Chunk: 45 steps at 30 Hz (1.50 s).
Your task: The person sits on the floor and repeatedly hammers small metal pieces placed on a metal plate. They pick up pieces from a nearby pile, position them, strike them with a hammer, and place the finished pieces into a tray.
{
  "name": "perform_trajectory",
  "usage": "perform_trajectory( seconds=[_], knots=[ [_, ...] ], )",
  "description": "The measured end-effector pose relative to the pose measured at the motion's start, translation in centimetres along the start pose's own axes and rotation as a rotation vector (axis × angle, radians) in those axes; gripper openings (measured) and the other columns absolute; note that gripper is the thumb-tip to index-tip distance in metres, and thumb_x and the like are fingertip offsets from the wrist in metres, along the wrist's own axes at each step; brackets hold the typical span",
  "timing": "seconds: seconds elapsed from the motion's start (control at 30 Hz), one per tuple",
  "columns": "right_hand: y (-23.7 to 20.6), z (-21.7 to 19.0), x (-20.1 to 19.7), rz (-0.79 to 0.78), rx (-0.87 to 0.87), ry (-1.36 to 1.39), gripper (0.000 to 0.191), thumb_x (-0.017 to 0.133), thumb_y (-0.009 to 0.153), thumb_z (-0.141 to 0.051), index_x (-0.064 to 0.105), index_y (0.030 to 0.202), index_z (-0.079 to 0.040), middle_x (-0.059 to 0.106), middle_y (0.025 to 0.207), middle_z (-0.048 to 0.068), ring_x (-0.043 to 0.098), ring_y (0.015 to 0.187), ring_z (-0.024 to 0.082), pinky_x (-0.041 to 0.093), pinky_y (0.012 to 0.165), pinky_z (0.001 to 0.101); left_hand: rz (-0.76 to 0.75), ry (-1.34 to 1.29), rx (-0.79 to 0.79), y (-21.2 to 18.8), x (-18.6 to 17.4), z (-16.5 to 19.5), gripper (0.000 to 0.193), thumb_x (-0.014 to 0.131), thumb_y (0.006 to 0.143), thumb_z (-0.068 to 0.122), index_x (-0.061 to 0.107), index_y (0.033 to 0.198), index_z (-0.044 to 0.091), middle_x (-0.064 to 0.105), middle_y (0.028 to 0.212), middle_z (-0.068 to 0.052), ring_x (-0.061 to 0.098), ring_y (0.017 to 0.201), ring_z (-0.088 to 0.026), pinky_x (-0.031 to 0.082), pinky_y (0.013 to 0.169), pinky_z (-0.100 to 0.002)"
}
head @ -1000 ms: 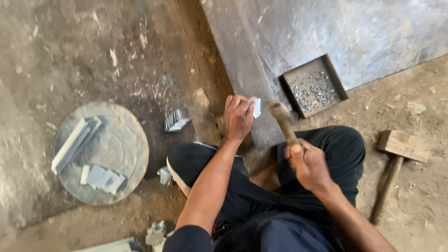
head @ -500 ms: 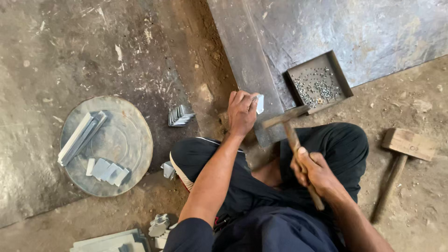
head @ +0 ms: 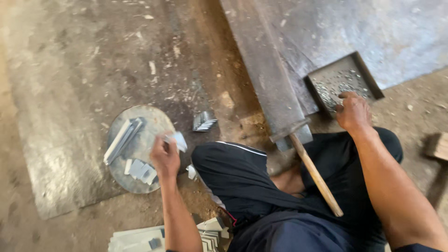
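Your left hand (head: 164,157) is closed around a small bent piece of grey metal (head: 178,140). Your fingers curl over it, and the piece sticks out past your thumb. You hold it right over the round metal plate (head: 148,122) on the floor, at the plate's right edge. More small grey pieces (head: 140,170) lie on that plate next to your hand, and a long grey strip (head: 121,140) lies across its left side. It looks like the plate is the spot where such pieces are kept together.

Your right hand (head: 353,111) is down in the small square tray (head: 363,71). Your fingers are bent and reach into the little shiny bits (head: 331,87) in it. It is hard to see if you have pinched one, so I cannot tell if this hand holds anything.

The hammer (head: 305,161) is not in either hand. Its head rests against the end of the long steel bar (head: 261,70), and its wooden handle leans back across your lap, close by for either hand.

A little stack of folded metal pieces (head: 204,121) sits on the floor between the plate and the bar. More flat grey pieces (head: 140,237) are piled near your left arm at the bottom. A wooden mallet (head: 437,148) lies at the far right, well apart from your hands.
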State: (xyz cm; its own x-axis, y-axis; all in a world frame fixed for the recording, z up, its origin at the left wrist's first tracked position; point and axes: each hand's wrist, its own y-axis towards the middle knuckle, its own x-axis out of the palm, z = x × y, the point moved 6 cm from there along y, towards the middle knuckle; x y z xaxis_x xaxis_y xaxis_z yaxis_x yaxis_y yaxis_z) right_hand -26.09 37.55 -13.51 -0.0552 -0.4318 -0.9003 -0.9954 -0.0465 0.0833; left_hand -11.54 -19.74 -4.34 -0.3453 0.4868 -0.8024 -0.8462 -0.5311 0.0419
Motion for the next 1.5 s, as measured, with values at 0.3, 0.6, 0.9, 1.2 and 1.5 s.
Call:
perform_trajectory(
  seconds=[0.3,0.6,0.9,1.2,1.5],
  knots=[
    [0.8,-1.8,3.1,-0.119,-0.165,-0.136,0.013,0.067,0.087,-0.007,0.077,0.096,-0.005,0.07,0.107,0.016,0.068,0.104,0.038,0.055,0.09,0.0473,-0.013,0.034,0.204,-3.1,4.6,-3.4,0.077,0.087,0.079,0.027,0.052,0.144,0.004,0.068,0.122,-0.019,0.068,0.105,-0.035,0.056,0.091,-0.043],
    [-0.5,-2.7,0.7,0.044,-0.136,-0.069,0.011,0.073,0.082,-0.014,0.072,0.084,-0.003,0.069,0.105,0.018,0.068,0.098,0.042,0.054,0.085,0.0511,0.143,-0.039,0.376,1.6,9.3,2.4,0.091,0.093,0.069,0.017,0.048,0.147,0.002,0.065,0.13,-0.024,0.062,0.116,-0.035,0.054,0.093,-0.044],
    [-1.4,1.5,-1.1,0.269,0.303,0.569,0.014,0.063,0.1,-0.007,0.075,0.097,0.0,0.074,0.09,0.014,0.072,0.085,0.027,0.056,0.077,0.0381,0.198,-0.886,0.216,2.6,4.4,1.0,0.067,0.072,0.074,-0.005,0.05,0.137,-0.001,0.06,0.137,-0.012,0.066,0.113,-0.02,0.057,0.093,-0.032],
    [-1.9,-10.4,-1.6,-0.013,0.145,1.038,0.015,0.074,0.089,0.001,0.076,0.102,-0.006,0.076,0.092,0.004,0.07,0.082,0.009,0.058,0.072,0.0243,-0.1,-0.469,0.304,-1.1,10.6,20.9,0.01,0.079,0.091,0.009,0.075,0.1,0.01,0.069,0.091,-0.007,0.065,0.077,-0.017,0.054,0.066,-0.034],
    [-1.8,-16.5,0.2,0.132,-0.182,0.341,0.012,0.076,0.076,0.0,0.074,0.086,-0.006,0.076,0.092,0.014,0.071,0.086,0.035,0.054,0.072,0.042,0.024,-0.378,0.658,-2.2,20.1,23.0,0.02,0.077,0.086,0.01,0.068,0.101,0.001,0.064,0.097,-0.016,0.061,0.096,-0.038,0.049,0.086,-0.046]
  ],
)
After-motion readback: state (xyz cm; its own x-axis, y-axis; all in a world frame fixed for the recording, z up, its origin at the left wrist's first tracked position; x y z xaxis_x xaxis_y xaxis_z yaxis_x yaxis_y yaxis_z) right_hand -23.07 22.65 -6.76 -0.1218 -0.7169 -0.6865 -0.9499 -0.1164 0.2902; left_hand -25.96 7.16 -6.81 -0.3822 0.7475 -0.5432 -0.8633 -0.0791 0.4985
